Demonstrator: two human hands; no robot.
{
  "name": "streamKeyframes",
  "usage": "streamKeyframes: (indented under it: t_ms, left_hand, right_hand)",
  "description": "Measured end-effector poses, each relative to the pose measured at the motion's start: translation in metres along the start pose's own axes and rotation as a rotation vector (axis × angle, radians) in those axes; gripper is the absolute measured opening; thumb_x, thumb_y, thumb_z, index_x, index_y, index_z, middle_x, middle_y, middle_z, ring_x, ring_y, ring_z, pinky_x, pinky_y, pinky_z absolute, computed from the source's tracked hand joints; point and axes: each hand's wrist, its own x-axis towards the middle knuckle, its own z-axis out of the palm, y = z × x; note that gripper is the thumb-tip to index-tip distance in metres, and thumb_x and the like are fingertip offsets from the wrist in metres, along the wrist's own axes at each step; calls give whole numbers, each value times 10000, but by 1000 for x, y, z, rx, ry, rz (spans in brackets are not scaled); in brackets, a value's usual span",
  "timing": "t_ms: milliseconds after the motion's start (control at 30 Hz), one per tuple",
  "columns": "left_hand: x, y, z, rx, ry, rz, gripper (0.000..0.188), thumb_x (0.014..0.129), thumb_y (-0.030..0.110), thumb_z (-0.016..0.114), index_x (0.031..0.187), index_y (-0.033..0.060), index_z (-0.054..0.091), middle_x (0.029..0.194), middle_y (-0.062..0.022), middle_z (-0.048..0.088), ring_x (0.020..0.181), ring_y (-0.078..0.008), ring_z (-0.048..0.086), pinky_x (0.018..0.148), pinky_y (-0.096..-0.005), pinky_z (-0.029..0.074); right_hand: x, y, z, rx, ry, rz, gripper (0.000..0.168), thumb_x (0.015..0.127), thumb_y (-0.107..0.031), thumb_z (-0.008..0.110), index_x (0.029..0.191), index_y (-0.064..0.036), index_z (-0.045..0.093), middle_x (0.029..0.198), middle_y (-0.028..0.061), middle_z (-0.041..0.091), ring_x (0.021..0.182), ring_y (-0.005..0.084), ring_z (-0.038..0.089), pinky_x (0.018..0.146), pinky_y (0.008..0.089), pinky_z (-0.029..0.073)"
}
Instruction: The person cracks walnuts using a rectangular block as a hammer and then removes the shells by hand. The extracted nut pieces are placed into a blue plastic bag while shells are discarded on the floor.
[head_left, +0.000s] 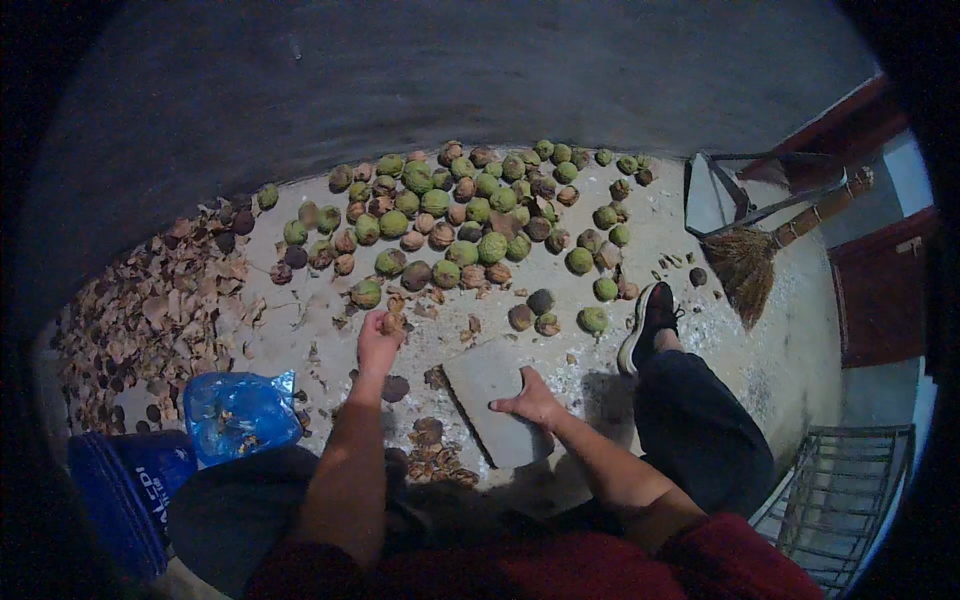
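My left hand (377, 346) pinches a brown walnut (393, 323), its shell looking cracked, just above the floor. My right hand (531, 403) grips a flat grey slab (480, 375), thumb spread over the top; its other fingers are partly hidden. The slab looks tilted, with a dark edge to its left. Between my legs lies a heap of broken walnut shells (442, 461). Ahead, walnuts in green and blackened husks (435, 202) cover the floor, with bare brown walnuts (441, 235) among them.
Dry leaves and husk scraps (165, 300) pile up at left. Beside my left leg are a blue plastic bag (240, 420) with pieces inside and a blue bucket (127, 487). At right are a straw broom (742, 270), a dustpan (712, 195) and a metal rack (847, 495). A dark wall (480, 75) stands behind.
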Motion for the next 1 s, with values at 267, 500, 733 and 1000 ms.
streamKeyframes:
  t_ms: [267,500,733,1000]
  left_hand:
    - [-22,1,37,362,-109,-21,471,644,-16,691,1088,48,549,959,-94,581,840,-199,600,756,-302,484]
    - [-40,-11,50,605,-129,207,482,651,19,716,1094,33,524,1096,-163,526,1003,-352,525,846,-383,451]
    - [-38,-9,69,541,-60,218,418,634,-27,682,1028,-10,543,1081,-168,503,1000,-370,518,849,-389,449]
    - [-29,-38,76,368,-14,212,401,619,-39,645,1011,-17,564,1096,-186,497,1030,-376,500,876,-389,435]
  right_hand:
    - [-34,-39,3,118,41,47,864,604,-294,792,1287,3,355,1009,200,606,874,303,606,797,356,467]
    - [-20,-72,-29,-177,211,-112,940,579,-208,786,1373,-77,301,1009,167,620,778,280,629,721,350,492]
    - [-10,-136,-76,-260,437,-408,880,589,-104,773,1359,-94,346,1053,166,586,829,306,605,726,338,492]
    - [2,-142,-47,-293,440,-531,848,588,-115,767,1341,-95,378,988,196,575,848,360,599,721,365,491]
